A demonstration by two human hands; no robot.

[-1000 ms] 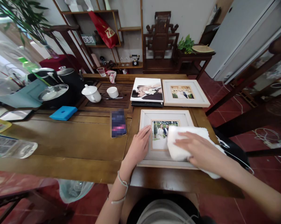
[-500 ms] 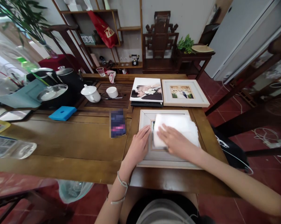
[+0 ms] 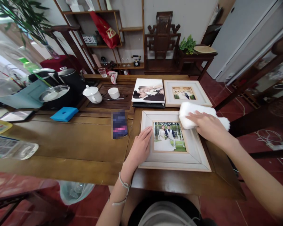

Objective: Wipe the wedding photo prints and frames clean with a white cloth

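- The left hand (image 3: pixel 140 147) lay flat and open, fingers together, on the left border of the near frame (image 3: pixel 195 153) at lower centre, pressing it down without gripping it.
- The right hand (image 3: pixel 206 125) lay palm-down on a white cloth (image 3: pixel 190 110), fingers curved loosely over it, holding it against the frame's upper right corner.
- The cloth covered that corner and ran rightward to the table's (image 3: pixel 73 141) edge; the photo (image 3: pixel 168 136) inside the frame showed uncovered.
- A second frame (image 3: pixel 185 93) lay flat just above the cloth, close to it; I cannot tell whether they touched.
- A canvas print (image 3: pixel 148 91) lay left of the second frame, side by side with it and just above the near frame's top edge.
- A phone (image 3: pixel 119 124) lay just left of the near frame, near the left fingertips but apart from them.
- Farther up and left, a tea tray (image 3: pixel 122 102) carried a white teapot (image 3: pixel 92 94) and a cup (image 3: pixel 113 93).
- A blue box (image 3: pixel 63 113) sat left of the tray, with a dark kettle (image 3: pixel 69 80) behind it.
- A plastic bottle (image 3: pixel 12 149) lay on its side at the left edge, well apart from both hands.
- A carved chair (image 3: pixel 162 40) and a plant (image 3: pixel 188 44) stood at upper centre beyond the table.
- Nothing lay between the two hands except the frame itself.
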